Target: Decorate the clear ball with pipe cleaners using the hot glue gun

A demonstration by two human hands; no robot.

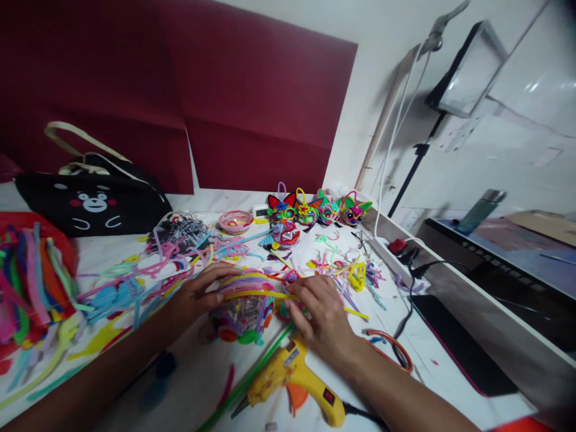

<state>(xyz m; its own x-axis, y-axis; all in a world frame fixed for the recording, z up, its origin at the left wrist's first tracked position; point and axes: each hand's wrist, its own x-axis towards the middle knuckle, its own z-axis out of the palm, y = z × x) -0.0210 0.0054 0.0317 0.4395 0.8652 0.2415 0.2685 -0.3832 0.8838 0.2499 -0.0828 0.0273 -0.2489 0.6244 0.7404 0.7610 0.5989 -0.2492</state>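
Observation:
A round clear craft ball (245,312), wrapped in purple and coloured pipe cleaners with red and green pieces along its lower side, sits on the table in front of me. A yellow pipe cleaner (256,294) arches across its upper part. At the left end of that strip, my left hand (195,297) curves its thumb and fingers around the strip and the ball's side. My right hand (321,309) is closed over the other end, its fingertips partly hidden. Just below lie a yellow hot glue gun (292,378) and a green pipe cleaner (252,372).
Several finished animal-head ornaments (306,210) stand at the back near a pink bowl (235,221). Loose pipe cleaners spread leftward toward a red container (63,240) and a black bag (90,204). To the right are a power strip (391,261) and a black phone-like slab (463,345).

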